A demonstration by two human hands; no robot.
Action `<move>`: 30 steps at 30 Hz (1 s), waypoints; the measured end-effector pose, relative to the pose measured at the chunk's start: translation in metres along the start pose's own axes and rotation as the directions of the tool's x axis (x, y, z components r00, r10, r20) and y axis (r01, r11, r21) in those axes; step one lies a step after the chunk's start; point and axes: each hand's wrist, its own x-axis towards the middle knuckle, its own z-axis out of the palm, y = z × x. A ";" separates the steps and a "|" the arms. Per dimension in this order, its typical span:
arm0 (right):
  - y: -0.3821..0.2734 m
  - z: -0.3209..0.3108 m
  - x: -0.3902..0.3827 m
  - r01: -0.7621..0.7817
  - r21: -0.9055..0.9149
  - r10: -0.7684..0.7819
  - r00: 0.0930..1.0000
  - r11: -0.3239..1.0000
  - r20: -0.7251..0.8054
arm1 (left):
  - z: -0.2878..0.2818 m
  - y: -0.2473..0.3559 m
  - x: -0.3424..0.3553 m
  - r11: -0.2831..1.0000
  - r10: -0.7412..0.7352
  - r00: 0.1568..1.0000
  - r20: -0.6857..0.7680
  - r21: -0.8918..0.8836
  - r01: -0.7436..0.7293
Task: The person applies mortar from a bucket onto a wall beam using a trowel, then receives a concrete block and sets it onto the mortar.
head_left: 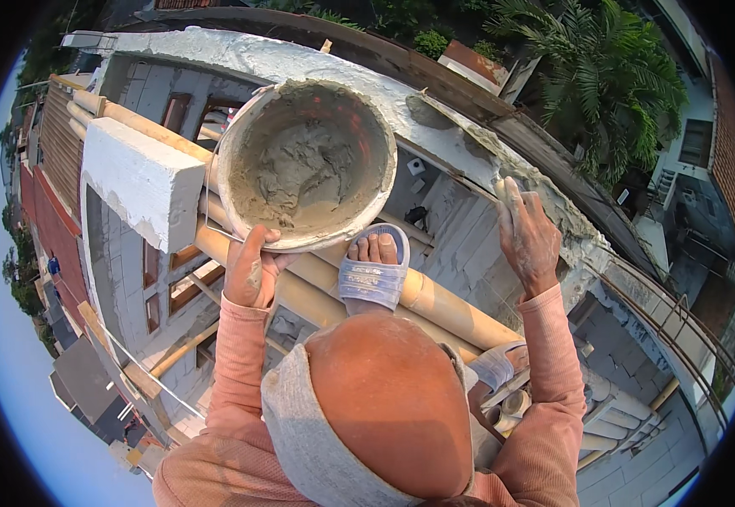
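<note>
A white bucket (376,198) stands in front of me on bamboo poles. Wet grey mortar (304,165) coats its inside and lies in a lump at the bottom. My left hand (253,266) is closed on the near rim, the thumb over the edge. Over at the right, my right hand (528,237) is closed beside the wall top, around what looks like the pale handle of a trowel (500,188); its blade is hard to tell from the mortar. Rough mortar (553,190) lies along the wall top (266,57) near that hand.
My sandalled foot (374,275) rests by the bucket on the bamboo poles (439,302), above a deep drop. A white block (135,182) juts out at left. Thin steel bars (680,329) stick out at right. Beyond the wall are roofs and a palm (600,84).
</note>
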 end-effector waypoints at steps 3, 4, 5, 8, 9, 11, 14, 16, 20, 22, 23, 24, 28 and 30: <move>0.009 -0.008 -0.012 0.023 0.018 -0.022 0.998 1.000 -0.062 | 0.000 -0.006 0.003 1.000 0.006 1.000 -0.007 0.002 -0.006; 0.015 -0.010 -0.015 0.009 -0.011 -0.009 1.000 1.000 -0.005 | 0.008 -0.006 0.004 0.999 0.021 1.000 -0.009 0.041 -0.020; 0.018 -0.013 -0.017 -0.003 -0.040 0.005 0.999 0.999 0.051 | 0.015 -0.007 0.006 0.996 0.036 0.999 -0.010 0.081 -0.035; 0.016 -0.033 -0.018 -0.048 0.138 0.049 0.999 0.989 0.002 | 0.032 -0.007 0.007 0.978 0.059 0.998 -0.031 0.201 -0.052; 0.015 -0.042 -0.019 -0.047 0.145 0.047 0.999 0.988 0.005 | 0.034 -0.008 0.007 0.978 0.060 0.998 -0.037 0.205 -0.051; 0.016 -0.066 -0.016 -0.065 0.448 0.054 0.998 0.892 0.037 | 0.040 -0.008 0.010 0.930 0.031 0.998 -0.060 0.366 -0.007; -0.001 -0.093 -0.007 -0.071 0.500 -0.011 0.987 0.863 0.161 | 0.058 -0.005 0.005 0.905 0.108 0.994 -0.012 0.414 -0.093; -0.027 -0.099 0.009 0.000 0.399 -0.093 0.972 0.917 0.214 | 0.061 -0.005 0.002 0.879 0.115 0.993 0.016 0.465 -0.109; -0.062 -0.074 0.028 0.064 0.160 -0.112 0.942 0.985 0.316 | 0.059 -0.021 0.005 0.768 0.235 0.966 0.105 0.589 -0.251; -0.067 -0.054 0.026 0.093 0.310 -0.200 0.921 0.946 0.333 | 0.060 -0.026 0.007 0.701 0.284 0.946 0.158 0.638 -0.317; -0.069 -0.043 0.024 0.112 0.452 -0.285 0.898 0.885 0.336 | 0.063 -0.027 0.007 0.700 0.287 0.946 0.152 0.641 -0.316; -0.073 -0.039 0.018 0.070 0.509 -0.263 0.911 0.858 0.317 | 0.066 -0.028 0.008 0.690 0.286 0.942 0.174 0.645 -0.329; -0.071 -0.016 0.012 0.053 0.722 -0.302 0.928 0.689 0.220 | 0.061 -0.036 0.008 0.736 0.223 0.961 0.166 0.618 -0.277; -0.085 -0.043 0.023 -0.613 0.661 -0.230 0.634 0.434 0.739 | 0.057 -0.038 0.008 0.764 0.195 0.968 0.157 0.595 -0.250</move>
